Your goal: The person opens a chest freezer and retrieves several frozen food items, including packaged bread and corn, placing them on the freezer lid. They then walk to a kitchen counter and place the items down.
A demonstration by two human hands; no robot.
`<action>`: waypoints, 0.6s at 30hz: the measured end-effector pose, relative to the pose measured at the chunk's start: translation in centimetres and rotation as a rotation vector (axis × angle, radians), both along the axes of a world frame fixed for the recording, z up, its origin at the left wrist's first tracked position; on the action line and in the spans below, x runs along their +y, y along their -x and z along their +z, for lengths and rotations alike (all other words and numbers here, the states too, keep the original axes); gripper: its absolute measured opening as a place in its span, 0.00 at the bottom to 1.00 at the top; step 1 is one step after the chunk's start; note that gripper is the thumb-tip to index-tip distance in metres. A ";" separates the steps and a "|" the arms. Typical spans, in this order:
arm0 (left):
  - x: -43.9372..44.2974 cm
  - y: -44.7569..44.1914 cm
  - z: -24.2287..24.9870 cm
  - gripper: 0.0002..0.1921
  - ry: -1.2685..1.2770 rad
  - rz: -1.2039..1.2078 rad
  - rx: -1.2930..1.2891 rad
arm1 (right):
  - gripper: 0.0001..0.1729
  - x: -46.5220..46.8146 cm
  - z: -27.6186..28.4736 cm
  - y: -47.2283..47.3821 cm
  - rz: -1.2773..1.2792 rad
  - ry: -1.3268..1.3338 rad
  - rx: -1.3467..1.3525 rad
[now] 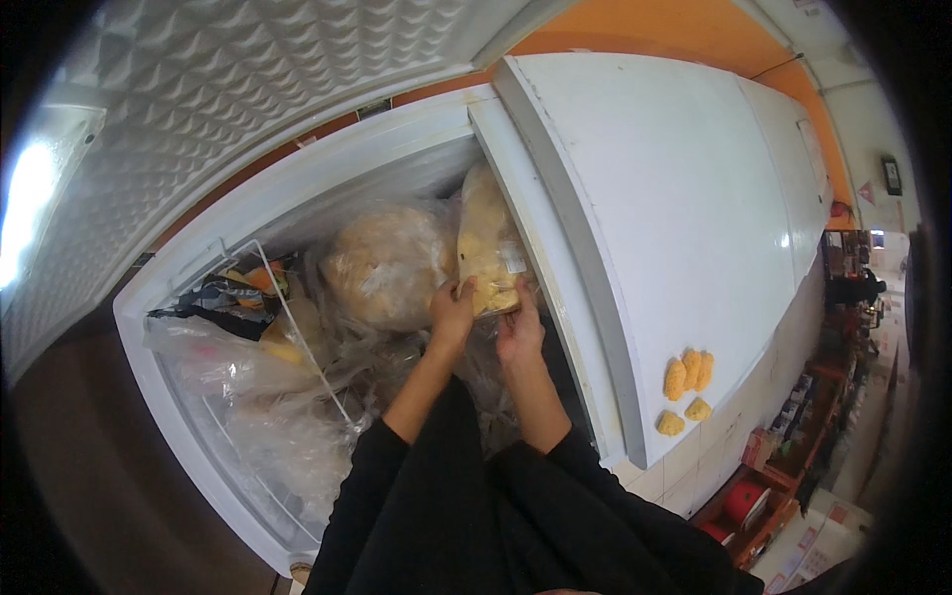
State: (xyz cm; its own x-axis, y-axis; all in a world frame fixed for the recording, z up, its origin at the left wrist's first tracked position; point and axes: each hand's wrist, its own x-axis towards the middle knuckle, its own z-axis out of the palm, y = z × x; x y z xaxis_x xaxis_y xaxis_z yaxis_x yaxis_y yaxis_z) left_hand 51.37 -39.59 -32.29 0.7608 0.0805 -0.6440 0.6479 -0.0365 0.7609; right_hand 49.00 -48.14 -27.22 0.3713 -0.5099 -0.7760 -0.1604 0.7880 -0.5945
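Observation:
Inside the open chest freezer, my left hand (452,314) and my right hand (520,323) grip the near end of a clear plastic bag of yellow food pieces (487,245), one hand at each side. The bag bears a small white label and lies along the freezer's right inner wall. Left of it sits a large plastic-wrapped bundle of pale food (390,264). Crumpled clear plastic bags (275,416) fill the near left part, beside a white wire divider (301,335). My fingertips are partly hidden by the bag.
The raised freezer lid (282,74) stands at the upper left. On the closed white lid (669,208) at the right lie several orange breaded pieces (692,370) and two yellow lumps (684,418). Wooden shelves (788,476) with goods stand beyond. The freezer's white rim (216,513) curves around the left.

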 end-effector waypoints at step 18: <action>-2.5 -0.5 6.8 0.21 0.400 0.379 0.139 | 0.26 1.0 1.5 -1.1 -0.021 -0.196 -0.085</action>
State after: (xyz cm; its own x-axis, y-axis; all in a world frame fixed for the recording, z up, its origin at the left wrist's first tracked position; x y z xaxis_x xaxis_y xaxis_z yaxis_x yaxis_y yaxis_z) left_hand 51.87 -42.04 -25.54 0.6318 0.0603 -0.7728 0.6550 0.4916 0.5739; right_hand 50.08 -47.16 -25.70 0.4301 -0.3610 -0.8274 -0.0984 0.8923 -0.4405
